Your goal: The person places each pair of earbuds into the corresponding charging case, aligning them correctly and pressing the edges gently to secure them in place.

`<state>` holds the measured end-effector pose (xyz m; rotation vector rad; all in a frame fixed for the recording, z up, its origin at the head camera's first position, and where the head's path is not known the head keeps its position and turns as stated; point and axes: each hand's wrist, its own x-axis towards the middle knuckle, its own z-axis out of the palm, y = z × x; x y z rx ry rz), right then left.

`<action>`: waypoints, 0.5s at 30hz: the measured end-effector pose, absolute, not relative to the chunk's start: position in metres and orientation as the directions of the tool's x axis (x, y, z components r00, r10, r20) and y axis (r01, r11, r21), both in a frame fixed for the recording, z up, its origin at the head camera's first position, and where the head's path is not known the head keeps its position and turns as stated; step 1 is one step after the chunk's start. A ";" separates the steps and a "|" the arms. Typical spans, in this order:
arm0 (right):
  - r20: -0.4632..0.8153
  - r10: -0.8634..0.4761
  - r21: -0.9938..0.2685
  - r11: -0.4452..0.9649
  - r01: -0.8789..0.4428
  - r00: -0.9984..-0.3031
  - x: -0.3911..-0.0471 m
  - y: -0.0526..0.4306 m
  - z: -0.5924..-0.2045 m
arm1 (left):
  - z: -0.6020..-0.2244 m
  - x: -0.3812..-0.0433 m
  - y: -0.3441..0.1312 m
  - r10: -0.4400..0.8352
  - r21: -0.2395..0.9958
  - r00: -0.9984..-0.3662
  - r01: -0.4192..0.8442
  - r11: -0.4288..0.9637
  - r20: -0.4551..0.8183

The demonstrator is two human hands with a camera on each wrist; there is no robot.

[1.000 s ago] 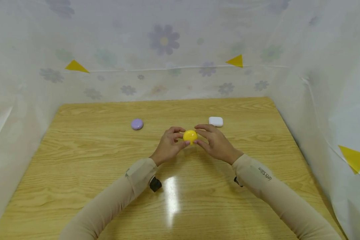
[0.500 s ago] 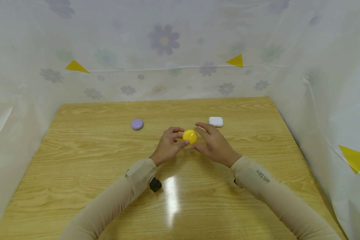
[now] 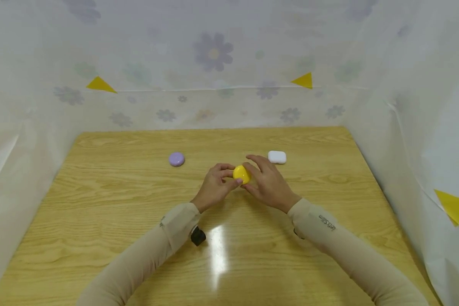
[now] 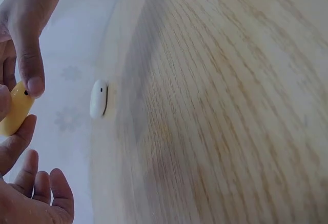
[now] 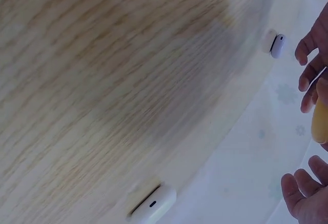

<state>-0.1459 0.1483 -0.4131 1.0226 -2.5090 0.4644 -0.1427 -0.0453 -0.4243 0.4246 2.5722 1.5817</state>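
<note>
A glossy, rounded yellow earbud case (image 3: 241, 174) is held between both hands above the wooden table, and a small dark slot shows on it in the left wrist view. My left hand (image 3: 216, 186) pinches its left side, the thumb across the front. From the right, my right hand (image 3: 269, 185) grips it with thumb below and forefinger on the upper side. In the right wrist view, the yellow case (image 5: 320, 124) is cut off by the frame edge, and the lower fingers of my right hand (image 5: 307, 190) stay off it.
Behind the left hand lies a round lilac case (image 3: 177, 159). A white earbud case (image 3: 277, 157) lies close behind the right hand. White flowered sheeting (image 3: 214, 102) walls the table (image 3: 118, 191) at the back and sides.
My right hand first loosens its fingers from the yellow case, then moves in leftward and takes hold again. The case has turned slightly; the left hand keeps its hold.
</note>
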 end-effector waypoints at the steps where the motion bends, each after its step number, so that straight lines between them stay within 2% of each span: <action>1: 0.462 -0.587 -0.166 0.679 -0.715 -0.664 -0.147 0.148 -0.413 | -0.425 -0.143 -0.046 0.285 0.871 -0.955 0.211 0.443 0.086; 4: 0.433 -0.580 -0.201 0.684 -0.702 -0.690 -0.151 0.147 -0.413 | -0.428 -0.144 -0.051 0.297 0.772 -0.940 0.313 0.553 0.168; 7: 0.389 -0.555 -0.253 0.703 -0.664 -0.735 -0.159 0.147 -0.414 | -0.431 -0.147 -0.057 0.318 0.572 -0.905 0.424 0.702 0.282; 9: 0.340 -0.530 -0.292 0.725 -0.623 -0.776 -0.166 0.148 -0.416 | -0.433 -0.150 -0.063 0.338 0.432 -0.887 0.451 0.781 0.315; 12: 0.248 -0.499 -0.336 0.760 -0.557 -0.831 -0.180 0.148 -0.420 | -0.438 -0.156 -0.073 0.367 0.289 -0.889 0.440 0.850 0.273; 15: 0.162 -0.495 -0.335 0.786 -0.520 -0.853 -0.194 0.146 -0.425 | -0.443 -0.158 -0.081 0.373 0.231 -0.913 0.404 0.885 0.168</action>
